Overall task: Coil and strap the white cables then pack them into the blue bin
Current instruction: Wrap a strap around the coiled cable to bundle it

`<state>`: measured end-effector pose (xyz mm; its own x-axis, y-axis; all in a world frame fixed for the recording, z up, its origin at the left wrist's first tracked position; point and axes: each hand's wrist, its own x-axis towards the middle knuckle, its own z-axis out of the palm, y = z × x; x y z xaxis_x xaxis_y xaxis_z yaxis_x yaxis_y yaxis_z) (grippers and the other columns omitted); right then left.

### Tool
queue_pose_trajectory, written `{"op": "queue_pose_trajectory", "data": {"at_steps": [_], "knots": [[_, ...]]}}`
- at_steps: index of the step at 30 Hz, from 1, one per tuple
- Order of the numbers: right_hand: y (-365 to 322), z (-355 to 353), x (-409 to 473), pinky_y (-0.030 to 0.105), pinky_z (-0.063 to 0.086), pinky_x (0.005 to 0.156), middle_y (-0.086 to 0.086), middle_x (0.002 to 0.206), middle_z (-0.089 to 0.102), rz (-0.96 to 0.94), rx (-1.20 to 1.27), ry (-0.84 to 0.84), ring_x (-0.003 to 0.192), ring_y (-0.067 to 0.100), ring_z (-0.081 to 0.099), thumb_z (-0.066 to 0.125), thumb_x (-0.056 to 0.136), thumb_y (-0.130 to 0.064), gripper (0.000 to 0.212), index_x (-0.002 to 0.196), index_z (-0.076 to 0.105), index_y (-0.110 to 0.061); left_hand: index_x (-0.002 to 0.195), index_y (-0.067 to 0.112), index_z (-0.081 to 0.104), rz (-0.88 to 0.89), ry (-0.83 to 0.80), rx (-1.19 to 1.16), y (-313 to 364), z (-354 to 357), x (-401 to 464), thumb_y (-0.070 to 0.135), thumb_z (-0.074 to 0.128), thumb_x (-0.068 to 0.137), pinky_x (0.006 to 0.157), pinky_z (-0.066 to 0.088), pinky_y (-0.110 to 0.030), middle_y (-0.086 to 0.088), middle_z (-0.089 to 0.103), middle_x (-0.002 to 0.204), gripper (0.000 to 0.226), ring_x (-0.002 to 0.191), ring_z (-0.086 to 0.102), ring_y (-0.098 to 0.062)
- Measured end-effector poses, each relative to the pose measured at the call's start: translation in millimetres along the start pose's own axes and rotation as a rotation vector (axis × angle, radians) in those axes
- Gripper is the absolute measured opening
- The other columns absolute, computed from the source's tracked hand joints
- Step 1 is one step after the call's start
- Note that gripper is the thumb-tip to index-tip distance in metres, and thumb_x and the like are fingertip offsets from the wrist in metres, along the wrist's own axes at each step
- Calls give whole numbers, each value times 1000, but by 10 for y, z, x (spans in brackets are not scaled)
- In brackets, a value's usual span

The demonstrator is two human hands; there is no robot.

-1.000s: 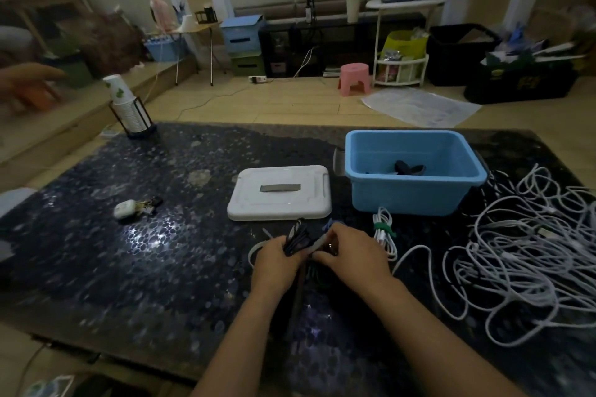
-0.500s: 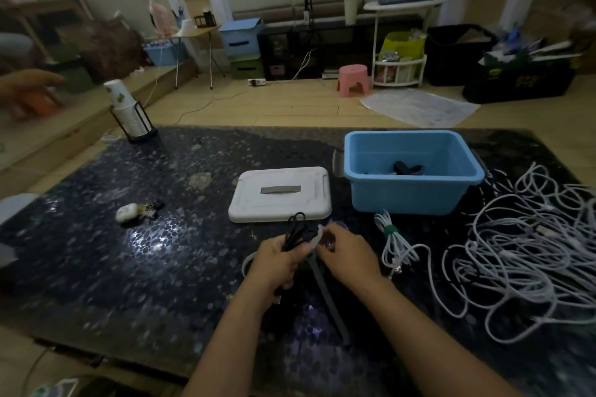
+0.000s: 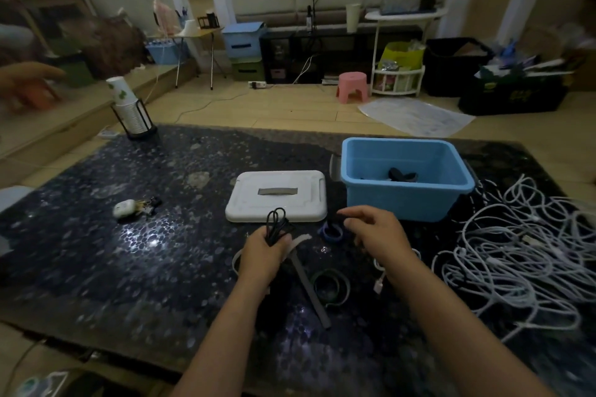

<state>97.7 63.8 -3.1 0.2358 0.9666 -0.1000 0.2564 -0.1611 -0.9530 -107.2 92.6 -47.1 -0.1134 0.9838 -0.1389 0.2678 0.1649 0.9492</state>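
Nearest on the desk [image 3: 96, 267] lies a grey strap [image 3: 311, 293], one end under the left hand [image 3: 263, 256] and the rest running toward the person. Just right of it sits a dark loop [image 3: 332, 288], probably another strap. The left hand grips a small dark coil [image 3: 276, 225], its loops standing up out of the fist. The right hand [image 3: 375, 235] hovers apart from it, fingers loosely curled and holding nothing, above a blue ring [image 3: 332, 233] on the desk.

The step in hand looks like binding the coil. To do it well, the left hand should keep the loops pinched tight so they do not spring apart while the right hand takes the strap's free end. The strap should wrap around the coil's middle, snug, and press onto itself flat.

A white plug [image 3: 378, 284] lies under the right wrist, leading to the pile of white cables [image 3: 516, 251] at the right, loose and tangled. Draw each out singly, since the tangle may drag others along.

Farther off sit the white lid [image 3: 275, 196] and the blue bin [image 3: 406, 180], open, with something dark inside. The bin is close enough to the right hand for an easy drop. A cup stack [image 3: 129, 106] stands at the far left corner.
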Motion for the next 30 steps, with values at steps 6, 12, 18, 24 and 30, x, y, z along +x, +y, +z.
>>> {"op": "queue_pose_trajectory", "data": {"at_steps": [6,12,18,24,30], "knots": [[-187,-381,-295,23,33,51,1,68,52,133,390,-136,51,11,39,53,98,-6,20,93,72,-10,98,23,69,121,16,-75,246,-2,-51,21,72,90,71,50,-26,7,72,90,9,86,66,-11],[-188,-754,-558,24,37,58,-2,65,49,51,446,-200,57,11,42,58,99,-21,16,96,70,-11,91,11,59,70,-66,-86,713,207,-331,38,52,101,40,26,-21,2,38,54,30,42,32,-11],[-192,-1055,-766,22,50,64,-1,75,59,5,594,-238,64,8,55,64,81,-32,18,90,64,-16,97,11,53,-2,-408,-182,1072,691,-800,34,43,106,40,20,-18,6,31,48,27,37,22,-9],[-203,-1111,-863,19,44,63,0,81,61,-83,612,-237,62,7,50,58,86,-33,24,97,59,-12,88,21,59,236,-523,-48,1189,1046,-1063,20,53,101,46,26,-28,12,43,47,14,40,33,-3],[-142,-1047,-823,18,45,60,2,76,64,-45,607,-162,63,8,52,58,96,-17,11,100,66,-10,88,22,58,253,-516,26,1214,1099,-1109,13,52,100,44,31,-21,13,52,49,17,39,42,1]]}}
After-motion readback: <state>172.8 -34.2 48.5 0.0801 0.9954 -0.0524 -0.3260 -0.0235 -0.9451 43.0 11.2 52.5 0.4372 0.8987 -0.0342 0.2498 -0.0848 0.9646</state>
